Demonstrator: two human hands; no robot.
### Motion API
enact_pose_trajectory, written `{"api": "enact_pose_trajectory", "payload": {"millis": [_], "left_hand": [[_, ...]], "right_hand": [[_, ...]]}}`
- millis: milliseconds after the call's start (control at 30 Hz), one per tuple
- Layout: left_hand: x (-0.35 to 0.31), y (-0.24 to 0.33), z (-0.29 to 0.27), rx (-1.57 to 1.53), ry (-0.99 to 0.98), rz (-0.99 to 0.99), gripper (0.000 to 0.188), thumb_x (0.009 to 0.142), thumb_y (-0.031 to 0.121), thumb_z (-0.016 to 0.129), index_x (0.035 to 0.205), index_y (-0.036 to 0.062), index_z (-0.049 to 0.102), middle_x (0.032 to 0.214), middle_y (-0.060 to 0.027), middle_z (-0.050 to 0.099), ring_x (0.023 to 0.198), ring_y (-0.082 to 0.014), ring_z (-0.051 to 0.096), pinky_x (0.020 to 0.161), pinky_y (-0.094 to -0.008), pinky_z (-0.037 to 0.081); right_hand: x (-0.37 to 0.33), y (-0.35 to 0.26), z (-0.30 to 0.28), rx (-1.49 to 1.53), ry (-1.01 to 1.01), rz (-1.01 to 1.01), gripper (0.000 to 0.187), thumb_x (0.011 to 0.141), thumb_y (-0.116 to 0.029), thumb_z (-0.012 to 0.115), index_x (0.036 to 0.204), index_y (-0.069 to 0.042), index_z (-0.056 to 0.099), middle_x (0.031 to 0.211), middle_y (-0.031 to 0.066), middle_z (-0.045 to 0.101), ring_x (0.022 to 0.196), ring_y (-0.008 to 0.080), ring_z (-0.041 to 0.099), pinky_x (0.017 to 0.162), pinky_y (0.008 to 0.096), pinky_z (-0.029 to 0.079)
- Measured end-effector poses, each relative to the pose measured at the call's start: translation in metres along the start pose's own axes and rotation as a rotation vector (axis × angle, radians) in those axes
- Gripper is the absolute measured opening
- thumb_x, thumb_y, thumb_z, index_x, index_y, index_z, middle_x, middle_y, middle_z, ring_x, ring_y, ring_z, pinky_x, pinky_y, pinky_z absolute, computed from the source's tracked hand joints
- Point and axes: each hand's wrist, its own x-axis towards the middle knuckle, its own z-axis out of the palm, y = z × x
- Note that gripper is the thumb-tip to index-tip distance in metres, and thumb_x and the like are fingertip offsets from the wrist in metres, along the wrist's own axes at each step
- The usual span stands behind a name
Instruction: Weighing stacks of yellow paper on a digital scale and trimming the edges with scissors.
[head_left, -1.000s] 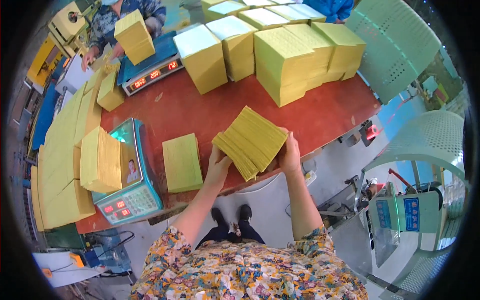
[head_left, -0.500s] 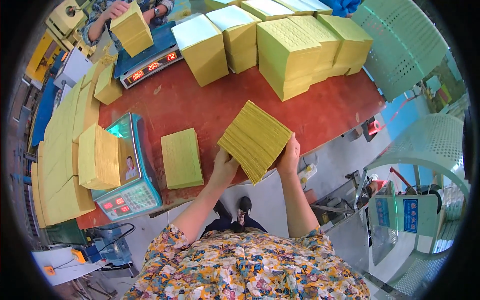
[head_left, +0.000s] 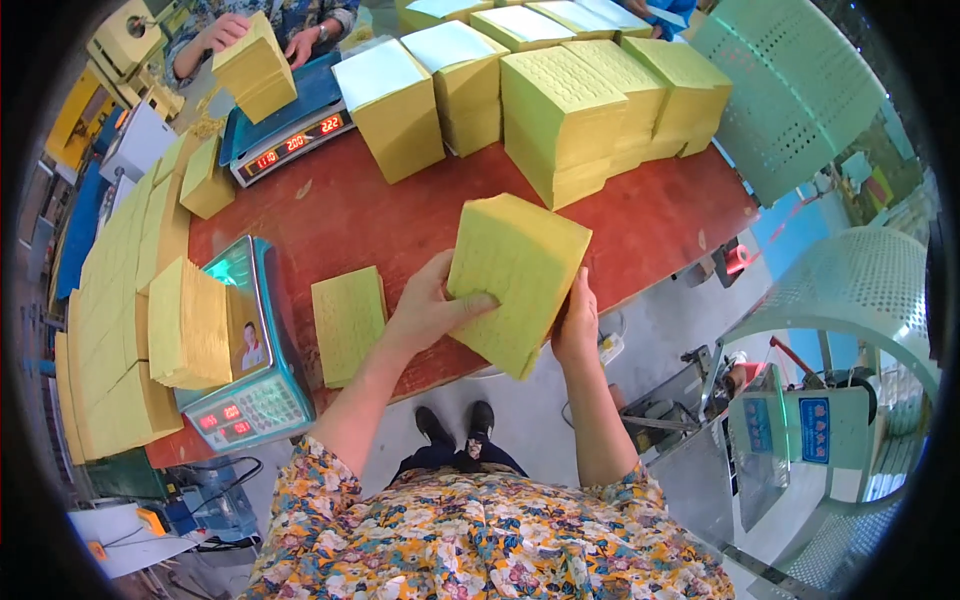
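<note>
Two hands | left hand (head_left: 432,305), right hand (head_left: 577,325) grip clasps yellow paper stack (head_left: 515,280) between them

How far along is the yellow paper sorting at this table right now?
Done, by the look of it: squared yellow stacks along the table's far edge. In hand: the left hand and right hand grip one thick yellow bundle, raised off the table. Left: a thin pile beside it, a stack on the near scale, and more along the left edge.
</note>
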Motion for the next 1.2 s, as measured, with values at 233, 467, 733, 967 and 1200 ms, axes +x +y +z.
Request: {"api": "enact_pose_trajectory", "payload": {"millis": [233,467,733,967,1200], "left_hand": [[-0.067,0.070,-0.018,-0.106,0.093,-0.178,0.074,0.088,0.038,0.072,0.143,-0.0006,0.039,0.139,-0.0118,0.049,0.130,-0.0182,0.044,0.112,-0.0337,0.032],[-0.163,0.117,-0.072,-0.203,0.150,-0.075,0.081,0.087,0.038,0.068,0.150,0.0022,0.033,0.142,-0.0116,0.049,0.132,-0.0212,0.043,0.111,-0.0359,0.034],[-0.267,0.206,-0.205,0.028,0.542,0.079,0.071,0.089,0.050,0.063,0.138,0.0000,0.049,0.130,-0.0102,0.057,0.121,-0.0190,0.052,0.102,-0.0333,0.040],[-0.284,0.201,-0.317,0.064,0.650,-0.060,0.078,0.087,0.067,0.053,0.135,0.0059,0.055,0.128,-0.0101,0.060,0.116,-0.0214,0.056,0.090,-0.0385,0.047],[-0.291,0.193,-0.344,0.072,0.502,-0.075,0.077,0.087,0.067,0.052,0.135,0.0064,0.055,0.127,-0.0112,0.060,0.112,-0.0220,0.057,0.087,-0.0386,0.049]], "right_hand": [[-0.042,-0.029,0.069,0.435,0.062,0.270,0.050,0.104,-0.049,0.040,0.130,-0.008,0.054,0.126,0.0078,0.061,0.111,0.0213,0.061,0.093,0.0379,0.051],[-0.072,-0.041,0.154,0.413,-0.185,0.369,0.054,0.103,-0.048,0.044,0.140,-0.009,0.047,0.134,0.0094,0.057,0.117,0.0249,0.059,0.096,0.0419,0.051],[-0.074,-0.042,0.359,0.168,-0.656,0.345,0.039,0.103,-0.032,0.049,0.129,-0.004,0.057,0.120,0.0081,0.064,0.103,0.0170,0.062,0.082,0.0340,0.052],[-0.066,0.007,0.468,0.019,-0.593,0.173,0.032,0.099,-0.021,0.055,0.122,0.001,0.062,0.097,0.0080,0.068,0.078,0.0162,0.066,0.064,0.0309,0.053],[-0.075,0.038,0.479,-0.091,-0.349,0.061,0.032,0.096,-0.014,0.056,0.121,0.005,0.063,0.100,0.0107,0.069,0.082,0.0157,0.067,0.065,0.0297,0.055]]}}
